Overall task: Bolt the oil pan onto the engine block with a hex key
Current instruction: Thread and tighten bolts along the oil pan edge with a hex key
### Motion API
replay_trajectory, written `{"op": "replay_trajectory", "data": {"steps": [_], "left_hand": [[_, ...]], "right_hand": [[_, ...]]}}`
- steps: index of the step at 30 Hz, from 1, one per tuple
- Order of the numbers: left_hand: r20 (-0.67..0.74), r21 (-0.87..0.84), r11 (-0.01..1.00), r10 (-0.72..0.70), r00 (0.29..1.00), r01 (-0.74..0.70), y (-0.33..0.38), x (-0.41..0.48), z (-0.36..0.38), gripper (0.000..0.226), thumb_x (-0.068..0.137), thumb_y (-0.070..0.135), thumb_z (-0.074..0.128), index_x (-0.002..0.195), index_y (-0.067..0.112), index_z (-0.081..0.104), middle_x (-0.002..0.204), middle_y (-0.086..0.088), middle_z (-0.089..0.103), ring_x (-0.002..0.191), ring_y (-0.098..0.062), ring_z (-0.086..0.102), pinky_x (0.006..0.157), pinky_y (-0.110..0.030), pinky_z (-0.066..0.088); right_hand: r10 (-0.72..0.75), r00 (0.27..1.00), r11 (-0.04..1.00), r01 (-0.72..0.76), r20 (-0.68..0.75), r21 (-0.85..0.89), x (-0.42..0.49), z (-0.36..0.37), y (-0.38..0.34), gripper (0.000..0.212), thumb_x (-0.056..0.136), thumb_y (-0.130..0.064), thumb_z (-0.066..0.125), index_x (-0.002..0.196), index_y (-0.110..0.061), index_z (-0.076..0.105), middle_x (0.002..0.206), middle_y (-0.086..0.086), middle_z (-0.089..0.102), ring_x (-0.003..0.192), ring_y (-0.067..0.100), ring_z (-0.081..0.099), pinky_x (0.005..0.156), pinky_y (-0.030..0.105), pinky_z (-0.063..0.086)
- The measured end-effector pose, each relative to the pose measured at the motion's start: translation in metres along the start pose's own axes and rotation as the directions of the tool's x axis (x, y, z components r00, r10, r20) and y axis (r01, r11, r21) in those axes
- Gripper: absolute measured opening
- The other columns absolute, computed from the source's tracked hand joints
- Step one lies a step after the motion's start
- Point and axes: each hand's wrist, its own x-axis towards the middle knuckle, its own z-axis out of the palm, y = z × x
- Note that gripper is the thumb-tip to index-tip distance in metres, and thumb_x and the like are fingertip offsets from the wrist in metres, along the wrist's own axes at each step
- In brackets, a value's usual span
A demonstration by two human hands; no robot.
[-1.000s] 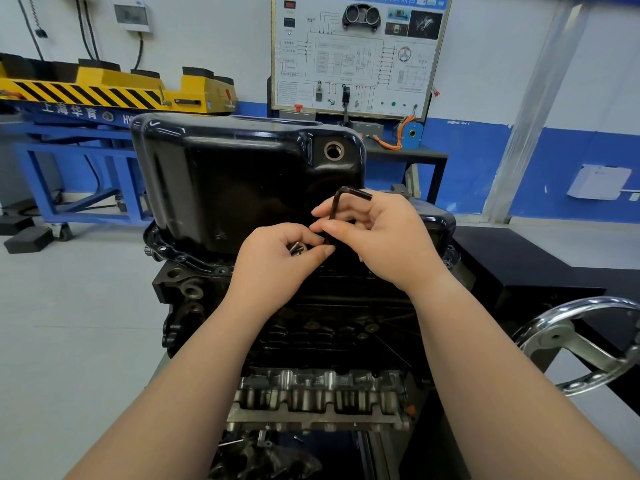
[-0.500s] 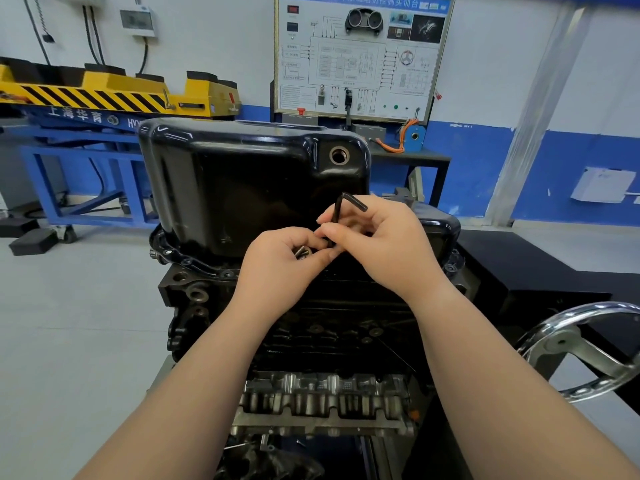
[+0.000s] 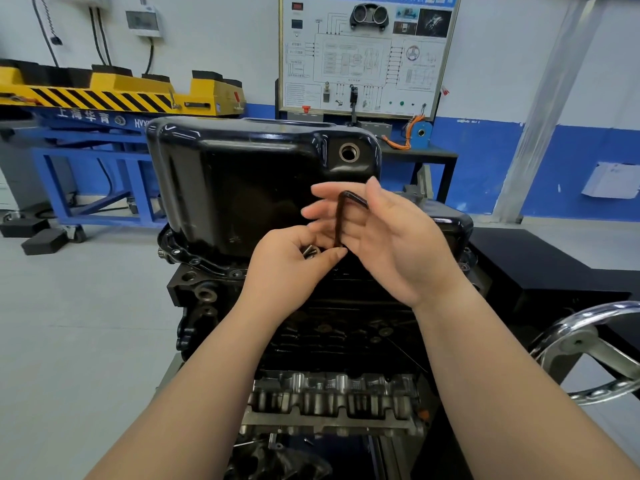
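Oil pan: black and shiny, sitting on top of the engine block, with the drain hole facing us near the top right.
Left hand: our fingers are curled round a couple of small bolts, just in front of the pan.
Right hand: fingers are spread and pretty much straight. The hex key lies upright across them, bend at the top by the thumb.
Key's lower tip: right by our left thumb, can't tell if they touch.
Handwheel: chrome, off to our right.

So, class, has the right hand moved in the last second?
Yes. The right hand has uncurled its fingers from the hex key, tips rising toward the drain hole in the oil pan.
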Motion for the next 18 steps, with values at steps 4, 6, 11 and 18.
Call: {"op": "replay_trajectory", "data": {"steps": [4,6,11,18], "left_hand": [[0.024,0.027,1.0,-0.005,1.0,0.004,-0.001,0.001,0.0,0.004,0.077,0.025,0.072,0.073,0.023,0.07,0.07,0.002,0.066,0.068,-0.01,0.058,0.061,-0.021,0.046],[0.019,0.033,0.999,-0.004,1.0,0.003,0.0,0.001,0.0,0.007,0.077,0.025,0.072,0.071,0.027,0.069,0.068,0.009,0.065,0.07,-0.004,0.058,0.061,-0.015,0.045],[0.013,0.052,0.999,0.003,1.0,-0.004,0.001,0.0,0.0,0.005,0.077,0.025,0.073,0.073,0.026,0.07,0.068,0.016,0.064,0.071,0.002,0.058,0.062,-0.011,0.045],[0.013,0.055,0.998,-0.007,1.0,0.006,0.002,-0.001,-0.001,0.008,0.078,0.024,0.072,0.077,0.017,0.073,0.075,0.007,0.068,0.072,-0.008,0.062,0.067,-0.024,0.051]], "right_hand": [[0.052,0.995,0.987,-0.064,0.087,0.15,0.001,-0.008,0.007,0.046,0.093,-0.039,0.034,0.111,-0.01,0.066,0.083,0.003,0.059,0.085,0.018,0.056,0.085,0.034,0.044],[0.026,0.995,0.983,-0.043,0.097,0.177,0.002,-0.008,0.008,0.042,0.092,-0.037,0.039,0.109,-0.011,0.068,0.08,0.002,0.055,0.081,0.018,0.052,0.087,0.037,0.04],[-0.008,0.996,0.958,-0.017,0.086,0.285,0.002,-0.009,0.012,0.034,0.083,-0.039,0.059,0.102,-0.012,0.067,0.076,0.0,0.052,0.074,0.013,0.048,0.09,0.041,0.03],[0.034,0.998,0.984,-0.041,0.043,0.173,0.004,0.002,0.005,0.023,0.086,-0.031,0.048,0.091,-0.011,0.058,0.067,-0.002,0.042,0.066,0.011,0.039,0.085,0.042,0.025]]}}
